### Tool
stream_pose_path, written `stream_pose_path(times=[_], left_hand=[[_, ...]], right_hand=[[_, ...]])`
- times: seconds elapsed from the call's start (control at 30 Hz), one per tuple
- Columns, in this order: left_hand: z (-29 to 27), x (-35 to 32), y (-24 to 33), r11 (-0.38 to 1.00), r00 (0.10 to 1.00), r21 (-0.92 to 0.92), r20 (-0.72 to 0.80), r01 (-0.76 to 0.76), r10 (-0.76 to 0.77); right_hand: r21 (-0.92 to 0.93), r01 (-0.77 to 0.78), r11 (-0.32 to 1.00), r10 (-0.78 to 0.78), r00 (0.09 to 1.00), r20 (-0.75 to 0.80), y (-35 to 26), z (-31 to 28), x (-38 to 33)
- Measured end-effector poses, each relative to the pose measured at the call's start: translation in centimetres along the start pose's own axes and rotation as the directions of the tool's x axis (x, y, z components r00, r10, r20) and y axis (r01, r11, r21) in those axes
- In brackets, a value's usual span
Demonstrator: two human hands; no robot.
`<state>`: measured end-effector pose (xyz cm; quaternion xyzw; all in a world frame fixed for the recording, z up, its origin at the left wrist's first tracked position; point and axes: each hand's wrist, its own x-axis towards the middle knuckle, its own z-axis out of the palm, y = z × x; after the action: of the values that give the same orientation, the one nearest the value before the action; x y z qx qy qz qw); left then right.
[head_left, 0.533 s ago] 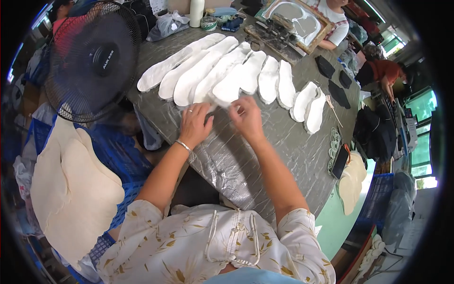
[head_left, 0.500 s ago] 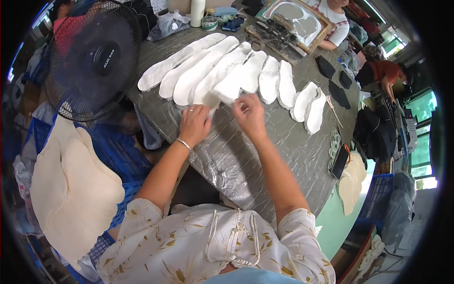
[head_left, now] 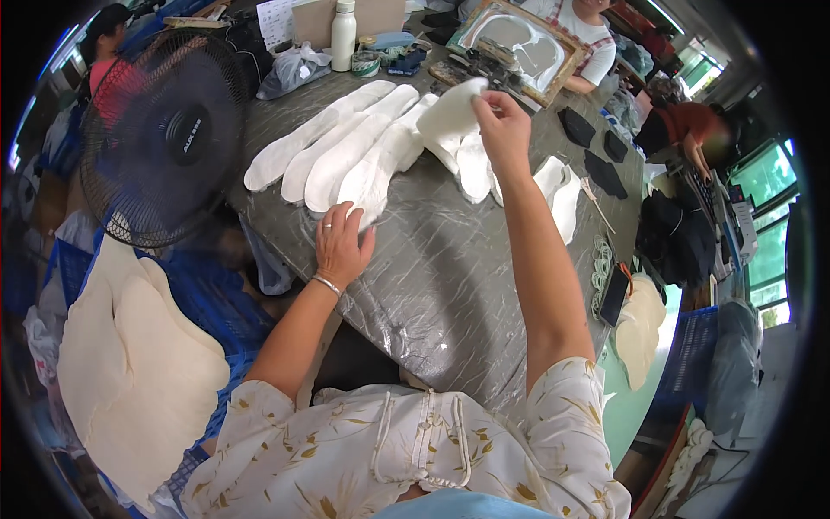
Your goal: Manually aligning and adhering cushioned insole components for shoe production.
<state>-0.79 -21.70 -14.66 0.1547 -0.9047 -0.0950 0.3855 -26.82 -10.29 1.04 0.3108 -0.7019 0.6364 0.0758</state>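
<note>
Right hand [head_left: 504, 130] raised over table [head_left: 450, 285], fingers pinched on white insole [head_left: 450, 117]. Left hand [head_left: 341, 246] flat, open, pressing end of insole row [head_left: 346, 151]. Row partly laid; likely more to place.

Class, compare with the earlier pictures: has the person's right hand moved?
Yes. The right hand has risen off the grey table, lifting a white piece away toward the far framed tray.

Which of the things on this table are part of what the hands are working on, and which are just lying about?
In hand:
- white cut piece, lifted by the right hand
- row of white cut pieces, its near end under the left hand

Lying about:
- black fan
- white bottle
- black cut pieces
- phone
</note>
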Motion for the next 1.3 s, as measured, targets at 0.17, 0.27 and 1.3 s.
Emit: stream_pose_path(times=[0.17, 0.27, 1.3], left_hand=[[0.7, 2.6, 2.9, 0.968, 0.994, -0.238, 0.052, -0.08, 0.095], [4.1, 7.3, 5.3, 0.929, 0.972, -0.325, 0.092, -0.176, 0.216], [4.8, 3.0, 3.8, 0.965, 0.979, -0.262, 0.194, -0.008, 0.06]], right_hand=[[-0.27, 0.077, 0.96, -0.037, 0.988, 0.148, -2.0, 0.5, 0.6], [-0.235, 0.138, 0.962, -0.086, 0.973, 0.216, -1.5, 1.2, -0.4], [-0.217, 0.663, 0.717, -0.466, 0.687, 0.558, -8.1, -10.6, -11.1]])
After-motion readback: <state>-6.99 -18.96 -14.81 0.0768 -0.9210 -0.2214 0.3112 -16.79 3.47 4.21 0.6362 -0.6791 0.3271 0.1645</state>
